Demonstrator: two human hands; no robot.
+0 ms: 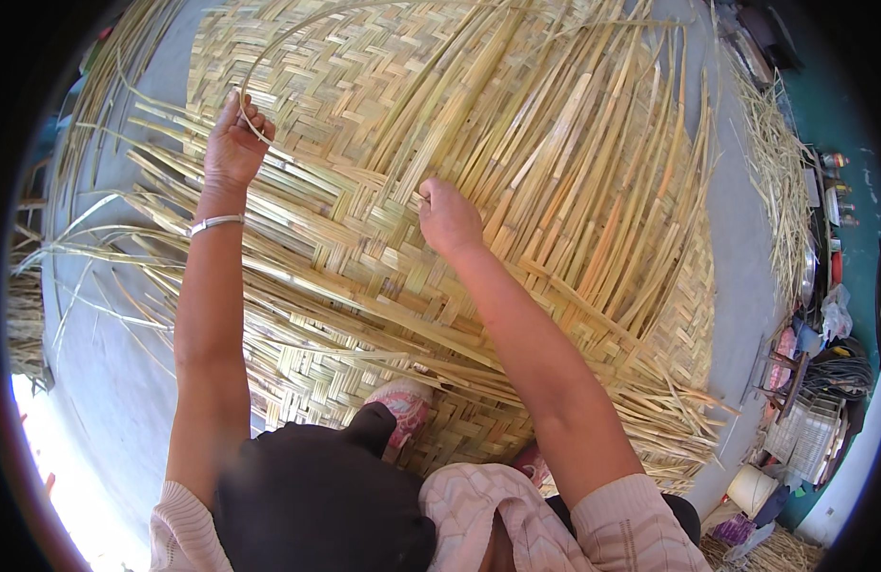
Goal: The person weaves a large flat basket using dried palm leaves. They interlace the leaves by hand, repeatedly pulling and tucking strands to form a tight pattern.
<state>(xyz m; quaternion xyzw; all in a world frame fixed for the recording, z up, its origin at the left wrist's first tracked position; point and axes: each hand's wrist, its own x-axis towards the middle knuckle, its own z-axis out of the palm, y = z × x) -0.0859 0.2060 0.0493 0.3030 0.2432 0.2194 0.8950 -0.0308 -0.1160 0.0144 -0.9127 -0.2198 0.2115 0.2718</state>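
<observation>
Item: woven bamboo mat (383, 276), large, half-finished, filling the centre of the frame on a grey floor (107, 381); loose unwoven strips (593, 191) fan toward the upper right.
Left hand (234, 143), upper left: fingers curled, pinching a thin curved bamboo strip (269, 57) that arcs over the mat's top.
Right hand (448, 217), centre: fingers closed, pressing down at the weave's edge.
Step, as judged: threading a strip into the weave. Next move calls for keeping the edge pinned down while the strip slides in.
Pink shoe (402, 405), lower centre, resting on the mat.

Pale yellow herringbone-woven bamboo mat (478, 191); grey floor (107, 362); pink shoe (402, 405); silver bracelet (214, 224)
</observation>
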